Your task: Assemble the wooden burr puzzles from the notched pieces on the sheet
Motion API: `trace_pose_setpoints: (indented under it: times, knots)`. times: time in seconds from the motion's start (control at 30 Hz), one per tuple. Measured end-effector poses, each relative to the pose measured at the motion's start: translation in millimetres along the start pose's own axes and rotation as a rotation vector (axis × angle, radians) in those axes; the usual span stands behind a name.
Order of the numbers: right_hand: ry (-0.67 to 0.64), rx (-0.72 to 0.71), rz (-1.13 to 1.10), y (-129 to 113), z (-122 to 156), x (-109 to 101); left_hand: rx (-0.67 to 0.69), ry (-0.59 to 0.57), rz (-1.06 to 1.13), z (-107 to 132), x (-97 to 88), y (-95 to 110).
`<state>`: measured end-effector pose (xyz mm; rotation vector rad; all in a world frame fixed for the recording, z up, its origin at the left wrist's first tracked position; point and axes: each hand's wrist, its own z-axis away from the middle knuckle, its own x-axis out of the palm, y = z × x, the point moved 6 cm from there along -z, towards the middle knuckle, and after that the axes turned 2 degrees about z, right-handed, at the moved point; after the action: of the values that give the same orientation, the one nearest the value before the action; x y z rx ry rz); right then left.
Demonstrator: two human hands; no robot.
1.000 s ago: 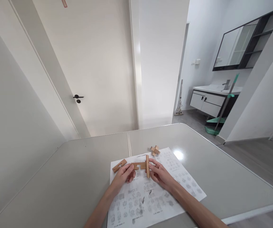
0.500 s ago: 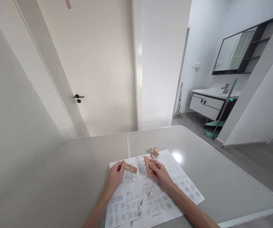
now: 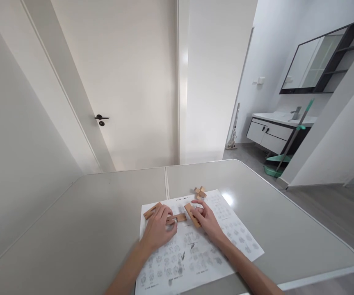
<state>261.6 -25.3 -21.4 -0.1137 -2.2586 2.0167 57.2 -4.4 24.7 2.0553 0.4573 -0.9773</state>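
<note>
My left hand (image 3: 161, 228) is closed around a notched wooden puzzle piece (image 3: 181, 217), thumb and fingers at its left end. Just behind that hand a slotted wooden piece (image 3: 152, 210) lies on the printed sheet (image 3: 207, 268), partly covered by my fingers. My right hand (image 3: 206, 217) pinches another notched wooden bar (image 3: 192, 215), tilted, close to the right end of the left hand's piece; the two look slightly apart. Beyond my right hand, at the sheet's far edge, sits a small cross-shaped cluster of joined wooden pieces (image 3: 200, 192).
The sheet lies on a grey table (image 3: 103, 229) with a seam across it and a rounded white rim. A white door (image 3: 133, 82) stands beyond the table. To the right are a washbasin cabinet (image 3: 269, 133), a mop (image 3: 234, 129) and a green dustpan (image 3: 272, 171).
My left hand has moved right and turned palm down over its piece, nearer the right hand's bar. A slotted piece now shows to its left. The view has shifted slightly.
</note>
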Motion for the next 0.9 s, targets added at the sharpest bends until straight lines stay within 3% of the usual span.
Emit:
trace_pose_setpoints:
  times: [0.1, 0.17, 0.4, 0.6, 0.9]
  knots:
    - [0.009, -0.063, 0.147, 0.0, 2.1, 1.4, 0.155, -0.039, -0.057, 0.9, 2.0, 15.4]
    - [0.021, -0.122, 0.259, -2.8, 4.2, 2.6, 0.177, -0.055, -0.083, 1.3, 3.2, 17.3]
    - [-0.062, -0.191, 0.532, -16.2, 12.9, 10.1, 0.129, 0.041, -0.174, 2.5, 5.7, 5.8]
    - [-0.087, -0.259, 0.657, -17.8, 15.5, 14.5, 0.083, 0.036, -0.162, 3.2, 5.0, 4.1]
    - [-0.247, -0.358, 0.655, -24.3, 23.7, 26.0, 0.201, -0.17, 0.033, 7.6, 8.2, 24.2]
